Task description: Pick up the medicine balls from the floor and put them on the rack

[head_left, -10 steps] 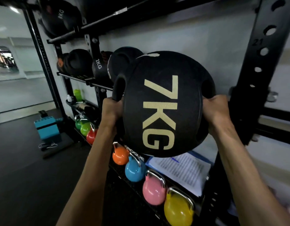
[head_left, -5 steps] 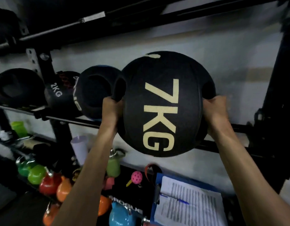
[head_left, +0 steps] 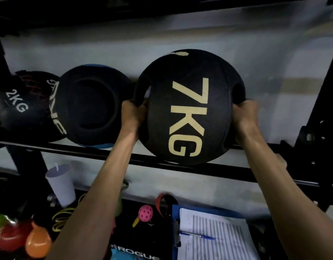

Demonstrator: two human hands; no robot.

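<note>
7kg medicine ball [head_left: 190, 109] is up at rack [head_left: 55, 149] level, both hands on it. left hand [head_left: 133, 117] has fingers curled round the left handle, right hand [head_left: 244, 119] is clamped on the right handle. ball's bottom edge overlaps the front rail; can't tell if its weight sits on it. a second black ball [head_left: 90, 107] is just left of it, close to the left hand, 2kg ball [head_left: 14, 106] further left. clipboard [head_left: 214, 235] and cup [head_left: 60, 182] on the shelf below.
</note>
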